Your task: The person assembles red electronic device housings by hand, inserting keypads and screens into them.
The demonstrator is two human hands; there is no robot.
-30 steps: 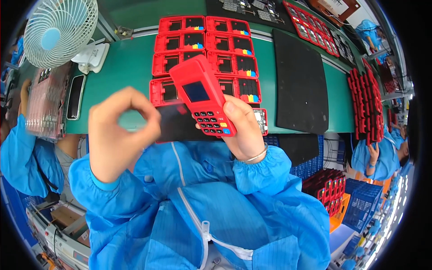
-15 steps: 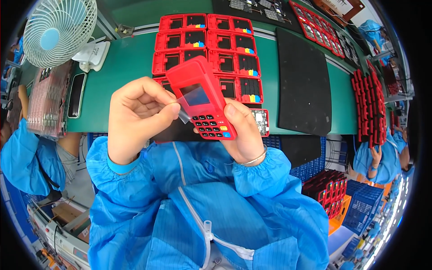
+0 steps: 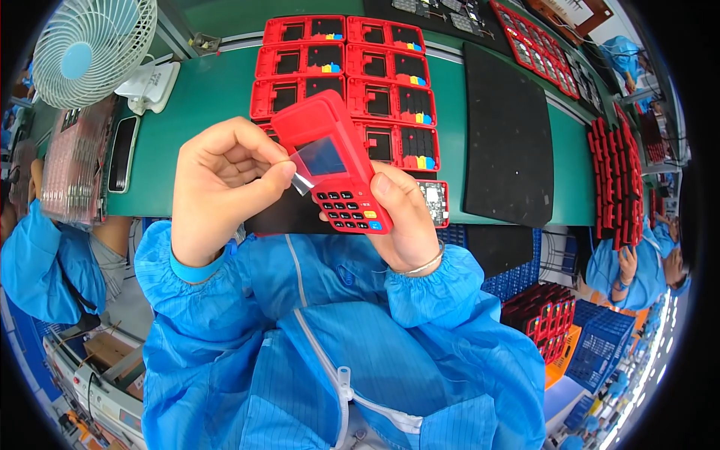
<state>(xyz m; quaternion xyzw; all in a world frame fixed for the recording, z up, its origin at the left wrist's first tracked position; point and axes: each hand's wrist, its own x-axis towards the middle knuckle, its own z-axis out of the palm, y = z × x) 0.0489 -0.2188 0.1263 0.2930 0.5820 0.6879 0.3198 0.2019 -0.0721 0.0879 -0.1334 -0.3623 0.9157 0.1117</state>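
Pinching a clear film tab [image 3: 304, 178] between thumb and forefinger, my left hand [image 3: 221, 187] was curled tight, its other fingers folded into the palm. The film hung at the lower left corner of the screen on a red handheld terminal [image 3: 334, 172], just to the right of that hand. My right hand [image 3: 405, 221] gripped the terminal from beneath, thumb lying along its right edge beside the keypad, so the device tilted up above my chest, with its keypad nearest me. Both wrists came out of blue smock cuffs [image 3: 431, 289]. Beyond my hands, on the green bench [image 3: 202, 105], lay rows of red open casings [image 3: 352, 67] in a block. A small circuit board [image 3: 435, 202] sat just past my right thumb. Farther right of it lay a black mat [image 3: 510, 127], and beyond that a stack of red shells [image 3: 619, 180] stood on edge. Far off to the left of my left hand stood a white desk fan [image 3: 94, 45].
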